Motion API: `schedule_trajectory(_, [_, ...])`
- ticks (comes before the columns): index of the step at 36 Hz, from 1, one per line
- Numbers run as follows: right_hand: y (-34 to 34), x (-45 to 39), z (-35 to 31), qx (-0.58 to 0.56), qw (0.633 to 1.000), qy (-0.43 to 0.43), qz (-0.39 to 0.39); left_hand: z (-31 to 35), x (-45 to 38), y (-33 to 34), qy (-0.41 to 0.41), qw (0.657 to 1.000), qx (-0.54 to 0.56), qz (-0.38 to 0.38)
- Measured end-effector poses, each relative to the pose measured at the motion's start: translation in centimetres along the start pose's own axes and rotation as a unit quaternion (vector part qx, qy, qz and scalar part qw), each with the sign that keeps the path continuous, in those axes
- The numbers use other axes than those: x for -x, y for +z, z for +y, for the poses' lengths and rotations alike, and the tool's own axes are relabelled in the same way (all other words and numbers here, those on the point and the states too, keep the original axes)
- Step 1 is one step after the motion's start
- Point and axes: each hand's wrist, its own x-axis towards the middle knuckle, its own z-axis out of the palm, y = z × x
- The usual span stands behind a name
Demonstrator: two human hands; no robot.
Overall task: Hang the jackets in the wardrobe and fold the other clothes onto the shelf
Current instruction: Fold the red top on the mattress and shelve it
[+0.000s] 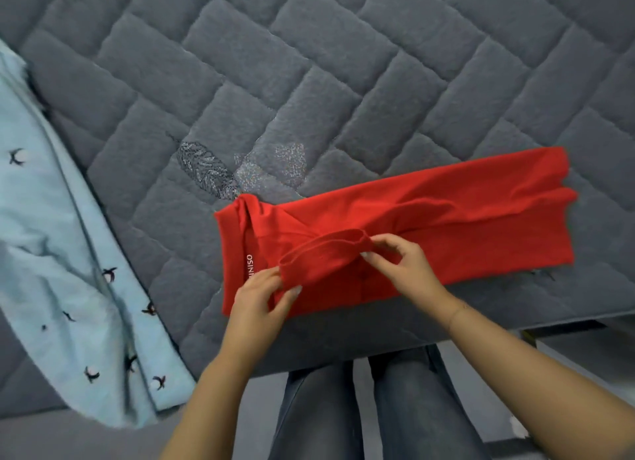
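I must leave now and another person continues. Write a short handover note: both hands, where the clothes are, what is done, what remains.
Left hand: pinches the near end of the sleeve hem of the red shirt.
Right hand: pinches the far end of the same hem.
Red shirt: lies on the grey quilted mattress, partly folded into a long strip.
Light blue patterned garment: spread at the left, unfolded.
Left to do: finish folding the red shirt, deal with the blue garment. Wardrobe and shelf are out of view.

Soft, even, rather dim light is cast from above; no glare is seen. Faint shadows are thrown under the hands onto the red garment (429, 215). The quilted mattress (309, 64) is bowed by wide-angle distortion. The pale blue shirt (51, 253) is smeared by blur at the left edge.
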Motion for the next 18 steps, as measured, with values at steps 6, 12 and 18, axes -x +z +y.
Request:
schedule_trajectory(6, [1.1,-2.2,-0.5,-0.023,0.999,-0.020,0.032,-0.3,-2.4,0.8,-0.054,0.997,0.022,0.049])
schedule_trajectory(12, [2.3,-4.2,-0.8,-0.036,0.997,0.011,0.075,-0.7,-5.6,-0.6,-0.109,0.992,0.021,0.068])
schedule_trajectory(18, [3.5,-3.8,-0.9,0.146,0.978,-0.022,0.150,-1.3,-7.5,-2.3,-0.130,0.976,-0.033,0.170])
